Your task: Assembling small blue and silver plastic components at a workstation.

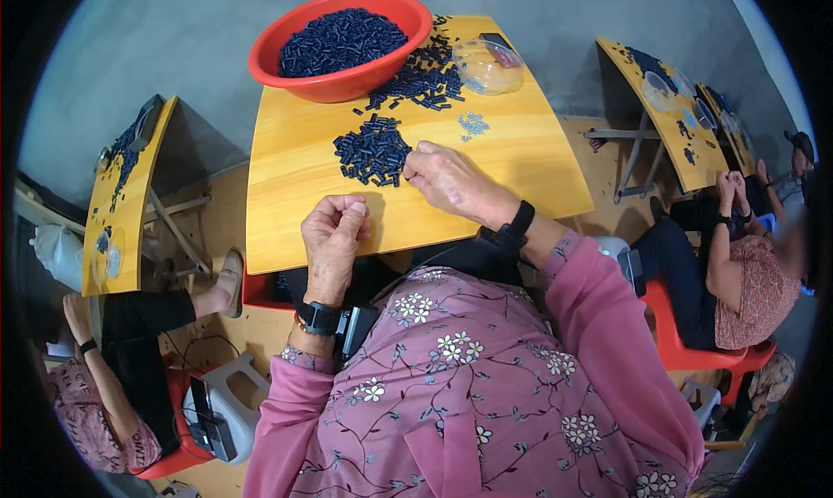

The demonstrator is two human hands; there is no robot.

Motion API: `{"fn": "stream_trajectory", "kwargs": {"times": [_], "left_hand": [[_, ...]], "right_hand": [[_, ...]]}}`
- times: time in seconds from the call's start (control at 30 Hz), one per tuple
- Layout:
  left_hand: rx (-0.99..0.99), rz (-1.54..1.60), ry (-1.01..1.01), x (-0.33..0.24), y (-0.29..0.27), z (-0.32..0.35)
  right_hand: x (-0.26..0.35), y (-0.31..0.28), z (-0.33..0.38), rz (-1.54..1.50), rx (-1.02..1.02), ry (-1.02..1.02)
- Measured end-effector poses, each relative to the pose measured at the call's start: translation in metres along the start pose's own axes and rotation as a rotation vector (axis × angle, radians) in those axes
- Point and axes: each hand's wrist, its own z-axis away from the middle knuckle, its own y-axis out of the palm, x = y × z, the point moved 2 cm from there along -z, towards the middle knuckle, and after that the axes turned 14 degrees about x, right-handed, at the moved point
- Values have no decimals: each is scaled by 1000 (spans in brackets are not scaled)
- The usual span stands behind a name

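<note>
A pile of small dark blue, tube-shaped pieces (369, 151) lies on the yellow table (295, 151) in front of me. My right hand (451, 183) is closed, its fingertips pinched together at the right edge of that pile. Whatever it pinches is too small to make out. Over the table's front edge, my left hand (332, 233) is curled with the thumb pressed against the fingers; anything inside is hidden. Small silvery bits (473, 125) sit in a little heap beyond my right hand.
A red basin (334, 88) full of the same pieces stands at the far left, with more scattered beside it (425, 86). A clear plastic bowl (488, 71) rests at the far right. Other people sit at yellow tables on the left (143, 212) and right (668, 129).
</note>
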Motion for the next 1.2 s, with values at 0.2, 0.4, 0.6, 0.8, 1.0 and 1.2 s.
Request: {"fn": "stream_trajectory", "kwargs": {"times": [0.2,0.4,0.6,0.8,1.0,1.2], "left_hand": [[42,-7,-9,1,-1,1],[80,-67,-68,-13,10,4],[212,202,-75,-5,15,4],[252,232,-87,0,10,4],[192,289,-32,0,8,3],[197,222,-52,5,8,1]], "right_hand": [[7,1,7,34,27,6],[31,-5,20,-73,23,-39],[56,-6,18,-330,-70,-279],[45,-8,21,-381,-58,-219],[-61,-47,36,11,-305,0],[-90,-46,43,127,-265,226]]}}
